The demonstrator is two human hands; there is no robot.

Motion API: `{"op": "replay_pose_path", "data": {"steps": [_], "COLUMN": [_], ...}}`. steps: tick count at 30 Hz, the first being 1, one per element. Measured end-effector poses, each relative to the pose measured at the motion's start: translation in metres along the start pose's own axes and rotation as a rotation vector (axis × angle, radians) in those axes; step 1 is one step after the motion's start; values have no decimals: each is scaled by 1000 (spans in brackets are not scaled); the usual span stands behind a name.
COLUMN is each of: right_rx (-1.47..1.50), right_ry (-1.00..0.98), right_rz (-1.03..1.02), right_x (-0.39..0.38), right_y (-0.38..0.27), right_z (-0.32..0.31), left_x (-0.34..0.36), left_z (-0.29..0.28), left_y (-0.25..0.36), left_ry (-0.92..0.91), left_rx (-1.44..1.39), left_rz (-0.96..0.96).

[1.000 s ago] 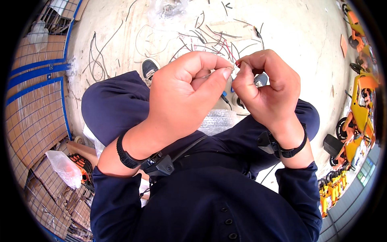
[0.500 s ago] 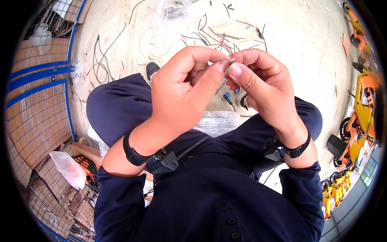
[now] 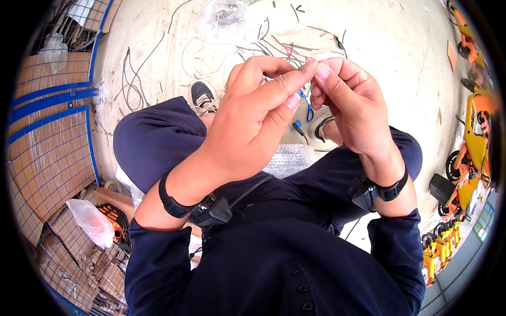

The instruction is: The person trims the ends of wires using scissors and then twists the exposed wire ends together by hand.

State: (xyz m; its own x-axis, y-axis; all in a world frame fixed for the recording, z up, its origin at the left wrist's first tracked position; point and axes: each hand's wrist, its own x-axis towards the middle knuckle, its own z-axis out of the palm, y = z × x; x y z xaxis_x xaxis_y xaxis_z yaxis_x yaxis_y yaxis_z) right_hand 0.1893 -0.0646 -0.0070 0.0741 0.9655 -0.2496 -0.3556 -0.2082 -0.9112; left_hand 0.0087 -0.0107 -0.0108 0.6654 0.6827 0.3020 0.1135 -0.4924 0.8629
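In the head view, the right hand (image 3: 357, 102) pinches a thin red wire (image 3: 299, 53) where its fingertips meet the left hand (image 3: 245, 116). I can't tell if the left hand grips it. Blue scissors (image 3: 309, 107) lie below.

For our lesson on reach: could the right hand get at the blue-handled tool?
Probably yes, reaching down: the blue-handled tool shows an uncovered loop, though the right hand looks pinched shut.

You were in a workshop.
Cardboard (image 3: 58, 152) stood behind blue mesh (image 3: 68, 98), loose wires (image 3: 338, 43) strewed the floor (image 3: 400, 68), and yellow machines (image 3: 477, 139) lined your right.
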Motion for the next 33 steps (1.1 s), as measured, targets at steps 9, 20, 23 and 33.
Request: {"op": "replay_pose_path", "data": {"steps": [9,20,23,33], "right_rx": [-131,-10,51,171], "right_ry": [-133,-317,-306,-267], "right_rz": [-83,249,269,110], "right_x": [2,-6,-10,-21], "right_y": [1,-14,-5,-45], "right_z": [2,-1,-2,-27], "left_x": [2,-3,-6,9], "left_z": [-9,-12,-13,-33], "left_y": [2,-2,-2,-19], "left_ry": [67,-11,-43,-17], "left_rx": [-99,-55,-211,-324], "left_rz": [-122,-200,-326,-411]}}
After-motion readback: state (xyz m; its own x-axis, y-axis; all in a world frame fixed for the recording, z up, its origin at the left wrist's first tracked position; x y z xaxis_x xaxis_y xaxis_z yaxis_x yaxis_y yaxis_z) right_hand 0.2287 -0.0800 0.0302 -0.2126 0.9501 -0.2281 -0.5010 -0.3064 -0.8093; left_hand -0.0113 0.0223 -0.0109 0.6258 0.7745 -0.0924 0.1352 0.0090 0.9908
